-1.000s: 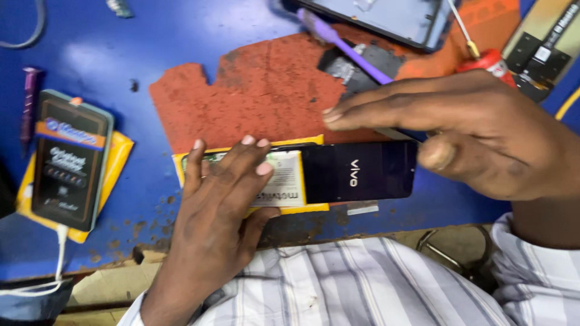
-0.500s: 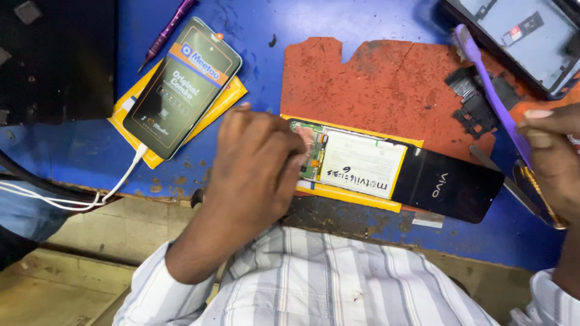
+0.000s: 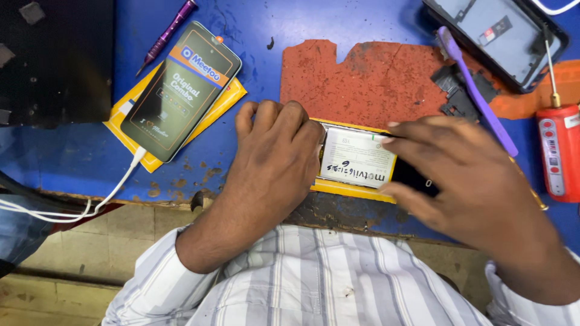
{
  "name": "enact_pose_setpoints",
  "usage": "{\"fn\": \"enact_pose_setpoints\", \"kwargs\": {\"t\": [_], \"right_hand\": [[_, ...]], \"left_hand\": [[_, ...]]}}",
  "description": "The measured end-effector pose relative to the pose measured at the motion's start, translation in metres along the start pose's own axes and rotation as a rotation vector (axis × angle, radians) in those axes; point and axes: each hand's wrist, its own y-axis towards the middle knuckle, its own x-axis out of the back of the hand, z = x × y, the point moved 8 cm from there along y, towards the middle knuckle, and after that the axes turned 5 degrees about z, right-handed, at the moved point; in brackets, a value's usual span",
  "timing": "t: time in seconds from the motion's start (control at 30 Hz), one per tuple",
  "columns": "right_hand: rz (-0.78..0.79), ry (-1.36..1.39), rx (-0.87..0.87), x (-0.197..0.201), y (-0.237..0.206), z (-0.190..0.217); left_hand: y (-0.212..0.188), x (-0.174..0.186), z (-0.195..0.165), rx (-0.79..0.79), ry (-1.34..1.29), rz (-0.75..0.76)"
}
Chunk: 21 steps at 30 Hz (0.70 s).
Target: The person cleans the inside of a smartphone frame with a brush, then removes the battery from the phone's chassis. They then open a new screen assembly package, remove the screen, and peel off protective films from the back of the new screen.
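Note:
An opened phone (image 3: pixel 356 163) with a yellow frame and a white-labelled battery lies flat near the front edge of the blue table (image 3: pixel 266 24). My left hand (image 3: pixel 275 151) rests on its left end with the fingers curled down over it. My right hand (image 3: pixel 465 175) covers its dark right end, with the thumb under the near edge and the fingers across the top. Only the middle of the battery shows between my hands.
A second phone (image 3: pixel 181 90) lies on a yellow packet at the left, with a white cable (image 3: pixel 115 193) plugged in. A purple screwdriver (image 3: pixel 169 33), a red-orange mat (image 3: pixel 362 78), a purple toothbrush (image 3: pixel 477 90), a phone shell (image 3: pixel 495 33) and a red tool (image 3: pixel 559 151) lie around.
My right hand came in from the right edge and now grips the phone's dark end. My left hand stays on the left end.

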Motion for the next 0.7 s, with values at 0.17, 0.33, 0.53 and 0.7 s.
{"fn": "enact_pose_setpoints", "kwargs": {"t": [0.17,0.33,0.53,0.7], "right_hand": [[0.104,-0.077,0.008,-0.021,0.010,0.015],[0.113,-0.096,0.019,-0.023,0.012,0.018],[0.098,-0.067,0.009,-0.019,0.013,0.022],[0.065,0.011,-0.048,0.001,0.019,0.007]], "left_hand": [[0.001,0.002,-0.001,-0.034,0.001,-0.020],[-0.001,0.001,0.000,-0.019,0.015,-0.034],[-0.002,0.002,0.005,0.028,-0.032,-0.030],[-0.014,0.022,0.026,0.062,-0.232,-0.066]]}}
